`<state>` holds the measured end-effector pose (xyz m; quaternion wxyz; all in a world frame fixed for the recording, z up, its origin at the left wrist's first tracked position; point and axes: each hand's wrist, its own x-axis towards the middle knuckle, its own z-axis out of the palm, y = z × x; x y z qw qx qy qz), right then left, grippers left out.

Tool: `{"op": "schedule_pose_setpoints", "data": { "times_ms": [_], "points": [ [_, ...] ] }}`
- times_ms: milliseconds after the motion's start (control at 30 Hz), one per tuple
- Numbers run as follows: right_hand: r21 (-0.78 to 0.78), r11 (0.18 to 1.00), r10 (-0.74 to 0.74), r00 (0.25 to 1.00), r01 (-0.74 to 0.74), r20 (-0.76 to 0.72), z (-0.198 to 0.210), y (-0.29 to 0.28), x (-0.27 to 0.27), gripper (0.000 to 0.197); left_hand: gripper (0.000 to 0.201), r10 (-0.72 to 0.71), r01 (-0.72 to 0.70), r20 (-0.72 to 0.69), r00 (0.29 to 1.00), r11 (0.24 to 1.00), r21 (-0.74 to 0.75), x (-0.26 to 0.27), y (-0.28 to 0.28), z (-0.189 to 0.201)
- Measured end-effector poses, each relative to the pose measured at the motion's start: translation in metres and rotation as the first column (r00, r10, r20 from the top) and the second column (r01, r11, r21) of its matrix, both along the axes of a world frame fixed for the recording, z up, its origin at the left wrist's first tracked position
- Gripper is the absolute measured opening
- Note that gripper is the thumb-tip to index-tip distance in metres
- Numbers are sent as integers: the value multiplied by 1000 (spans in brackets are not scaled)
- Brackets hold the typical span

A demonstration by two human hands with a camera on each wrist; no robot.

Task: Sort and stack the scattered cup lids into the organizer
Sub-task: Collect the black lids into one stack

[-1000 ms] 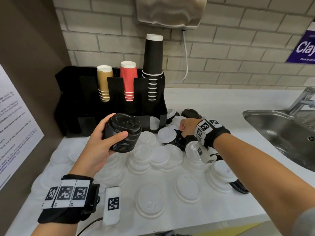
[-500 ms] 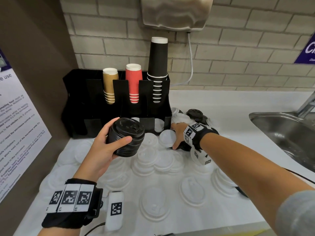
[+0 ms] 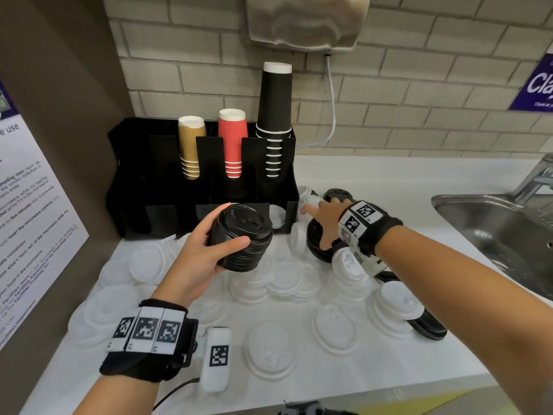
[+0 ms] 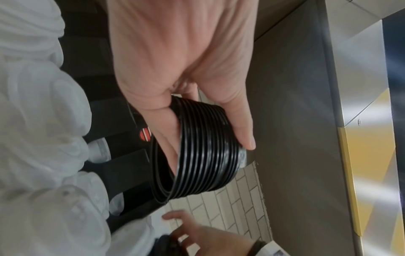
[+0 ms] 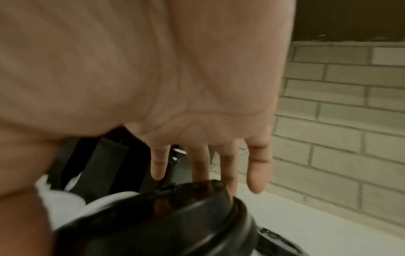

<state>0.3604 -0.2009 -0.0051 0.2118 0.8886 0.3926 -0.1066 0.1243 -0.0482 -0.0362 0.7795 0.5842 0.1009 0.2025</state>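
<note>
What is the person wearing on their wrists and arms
Each wrist carries a black band with white panels printed with square black-and-white codes. A white capsule-shaped unit bearing one such code hangs from the left band, with a thin black cable. The right band matches. Forearms bare; grey sleeve edge on the right.

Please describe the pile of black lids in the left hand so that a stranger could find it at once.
Start from the black plastic cup organizer against the brick wall. Just in front of it, above the counter, the left hand grips a nested stack of glossy black plastic cup lids. Unlike the white lids scattered below, it is dark, tall and lifted off the counter.
</note>
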Motion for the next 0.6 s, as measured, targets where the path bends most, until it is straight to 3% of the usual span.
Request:
{"op": "schedule_pose_setpoints", "data": {
  "times_ms": [133, 233, 300, 367, 433, 500, 600],
  "points": [
    [144, 987, -56, 996, 67, -76, 17, -9, -5, 95, 67, -43, 43, -8, 999, 999, 8, 7, -8, -1],
    [420, 896, -42, 970, 143, -240, 31, -20, -10, 81, 80, -43, 43, -29, 999, 999, -10, 12, -12, -6],
    [630, 731, 106, 870, 261, -482, 41, -24, -19, 67, 81, -47, 46, -39, 998, 999, -21, 14, -14, -8],
    [696, 603, 278, 715, 390, -641, 47, -25, -35, 58, 77, -63, 62, -44, 997, 998, -21, 15, -17, -9],
    [693, 584, 387, 607, 422, -695, 48, -24, -52, 56, 76, -77, 76, -46, 996, 997, -22, 16, -19, -9],
    [693, 603, 454, 544, 396, -706, 48, -24, -64, 55, 78, -82, 81, -53, 995, 997, -14, 16, -20, -9],
    [724, 619, 491, 569, 304, -659, 46, -24, -71, 55, 78, -74, 76, -65, 995, 997, 27, 16, -20, -9]
  ]
}}
